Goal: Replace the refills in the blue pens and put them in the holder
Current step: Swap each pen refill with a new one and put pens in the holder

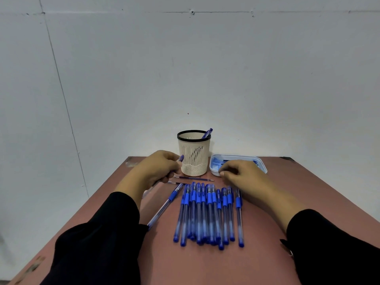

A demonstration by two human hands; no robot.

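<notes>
My left hand [158, 167], left of centre, has its fingers curled round a blue pen part [181, 157] whose tip points up-right toward the holder [194, 154]. My right hand [240, 173] rests loosely curled at the tray [261, 162] rim; whether it holds anything I cannot tell. The row of blue pens [207, 212] lies below centre, long axes running top to bottom. One pen [207, 133] leans in the holder, pointing upper right.

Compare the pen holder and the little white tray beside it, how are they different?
The pen holder is tall, round and cream with a black rim and slotted walls; the white tray is low, shallow and solid-walled. The holder stands clear of both hands with one blue pen leaning in it; the tray holds thin blue refills, and the right hand rests at its near edge. Both sit at the far end of the table.
</notes>
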